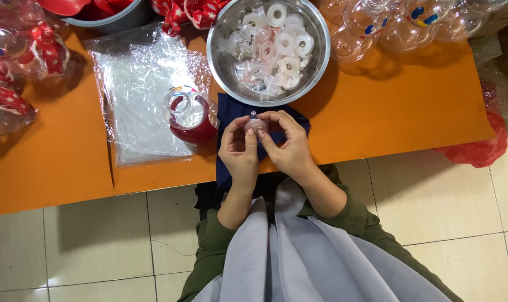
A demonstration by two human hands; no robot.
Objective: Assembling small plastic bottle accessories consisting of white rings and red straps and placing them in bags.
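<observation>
At 6 o'clock a grey apron is draping over the person's lap, olive sleeves showing at each side, with pale floor tiles lying open to left and right. Just beyond, over the near edge of the orange bench (377, 112), the left hand (240, 151) and right hand (287, 146) are meeting, their fingers pinching a small clear plastic cap (256, 123) from both sides, thumbs pressing toward each other. Under the hands a dark blue cloth (231, 114) is hanging over the bench edge. At 10 o'clock of the hands, just beside them, a round clear bottle with a red base (188, 114) is lying on a flat, glossy clear plastic bag (136, 95). At 12 o'clock a shiny steel bowl (220, 50) is holding many white and clear ring-shaped caps (282, 42). The bench at 3 o'clock is lying bare and smooth up to its right edge. Far off, at 1 o'clock, clear round bottles (377, 25) are crowding the back edge; at 10 o'clock red ribbons (47, 47) are lying among more clear plastic.
</observation>
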